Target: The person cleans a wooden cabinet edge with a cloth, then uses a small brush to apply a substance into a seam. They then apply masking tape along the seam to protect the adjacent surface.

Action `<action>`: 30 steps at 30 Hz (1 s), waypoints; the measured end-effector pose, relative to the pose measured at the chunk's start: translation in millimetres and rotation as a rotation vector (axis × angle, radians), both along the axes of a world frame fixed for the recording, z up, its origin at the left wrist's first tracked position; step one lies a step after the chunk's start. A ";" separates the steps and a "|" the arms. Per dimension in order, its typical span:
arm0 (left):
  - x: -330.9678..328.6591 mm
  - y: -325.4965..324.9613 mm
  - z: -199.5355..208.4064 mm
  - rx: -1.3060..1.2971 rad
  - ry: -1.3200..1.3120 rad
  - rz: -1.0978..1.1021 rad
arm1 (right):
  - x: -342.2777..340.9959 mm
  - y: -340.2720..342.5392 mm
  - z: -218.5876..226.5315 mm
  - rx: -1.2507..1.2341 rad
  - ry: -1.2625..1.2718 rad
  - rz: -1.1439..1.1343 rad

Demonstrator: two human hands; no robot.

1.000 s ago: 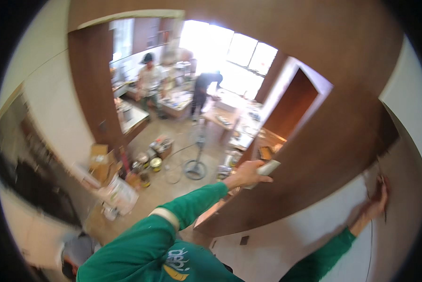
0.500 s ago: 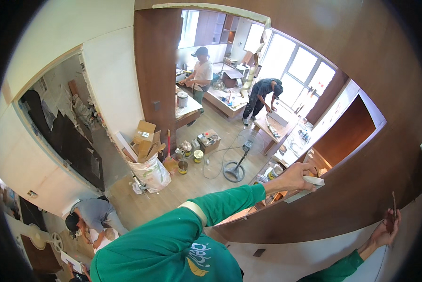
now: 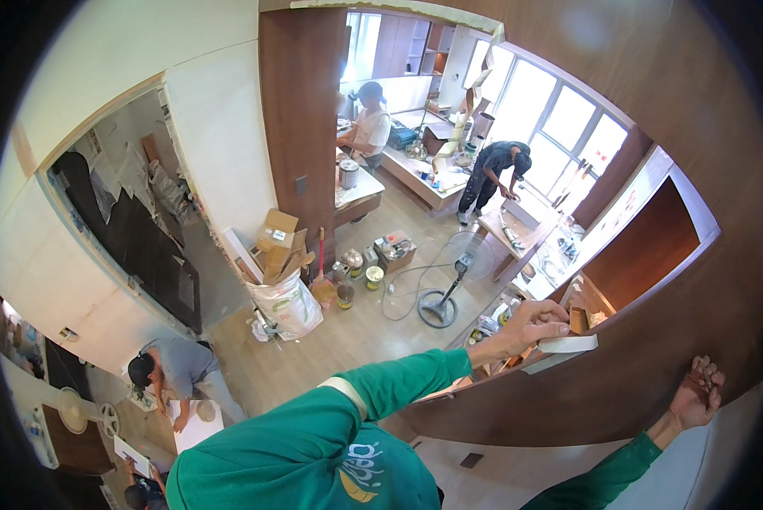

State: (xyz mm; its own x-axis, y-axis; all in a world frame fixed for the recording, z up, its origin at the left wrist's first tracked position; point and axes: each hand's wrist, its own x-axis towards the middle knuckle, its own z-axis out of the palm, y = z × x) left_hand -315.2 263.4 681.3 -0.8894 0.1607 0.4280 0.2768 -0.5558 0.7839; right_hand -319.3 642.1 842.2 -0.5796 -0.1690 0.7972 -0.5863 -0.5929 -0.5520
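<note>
My left hand [image 3: 530,330] is closed, thumb and fingers pinching a pale off-white strip [image 3: 568,344] at the lower edge of the opening in the brown wood panel [image 3: 526,415]. Whether the strip is flat or part of a roll, I cannot tell. Over on the right, my right hand [image 3: 698,393] is raised near the panel's lower edge with its fingers curled. What lies in those fingers, if anything, is too small to make out. Both arms wear green sleeves.
Through the opening, one person [image 3: 500,174] bends over a bench and another [image 3: 371,127] stands at a table. A third person [image 3: 178,378] crouches lower left. A standing fan [image 3: 449,293], paint cans [image 3: 374,277], a white sack [image 3: 288,304] and cardboard boxes [image 3: 279,238] are on the floor.
The whole view has shifted, with the room's contents now farther right. My right hand's fingers have curled, and the thin dark piece seen there earlier no longer shows. My left hand still grips the pale strip.
</note>
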 end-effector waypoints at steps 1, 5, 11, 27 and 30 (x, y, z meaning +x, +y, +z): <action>-0.8 -4.2 2.6 -0.015 0.004 0.033 | -0.2 3.3 -1.8 -0.056 -0.021 -0.002; -11.5 -26.3 16.8 -0.139 -0.008 0.186 | -2.9 6.2 -9.5 -0.138 -0.037 -0.054; -21.3 -15.7 73.4 -0.360 0.155 0.438 | -5.0 11.4 -13.0 -0.122 -0.047 -0.064; 5.2 -1.9 170.8 -0.439 0.685 0.591 | 10.3 -36.6 -12.9 -0.319 -0.136 -0.218; -4.9 -8.2 201.8 -0.421 0.969 0.851 | 14.6 -48.5 -1.8 -0.247 -0.062 -0.165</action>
State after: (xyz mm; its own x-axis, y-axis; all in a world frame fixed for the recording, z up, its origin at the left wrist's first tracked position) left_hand -320.1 255.2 883.1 -0.1493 -0.0107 0.9887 0.9445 0.2942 0.1458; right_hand -304.6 593.6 840.5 -0.6319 0.1257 0.7648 -0.6556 -0.6131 -0.4409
